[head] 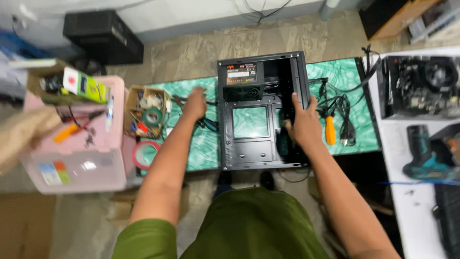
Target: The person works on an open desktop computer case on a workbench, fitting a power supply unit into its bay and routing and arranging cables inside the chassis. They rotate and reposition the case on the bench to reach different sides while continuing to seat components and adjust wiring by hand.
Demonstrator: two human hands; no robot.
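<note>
A black computer case (249, 144) lies open side up on a green marbled table (201, 148). A power supply with a fan grille (243, 80) sits in its far left corner. My right hand (302, 122) rests on the case's right inner edge, fingers spread and pressing on the metal. Left of the case, my left hand (195, 103) reaches over the table, above pliers with dark handles (203, 122); whether it touches them is unclear. Black cables (338, 105) and an orange-handled screwdriver (330, 130) lie just right of the case.
A small cardboard box of tools and tape rolls (146, 111) and a red tape ring (143, 154) sit at the table's left end. A pink plastic bin (72, 158) stands further left. On a white table (407, 144) at right lie a motherboard (421, 86) and a teal power drill (424, 158).
</note>
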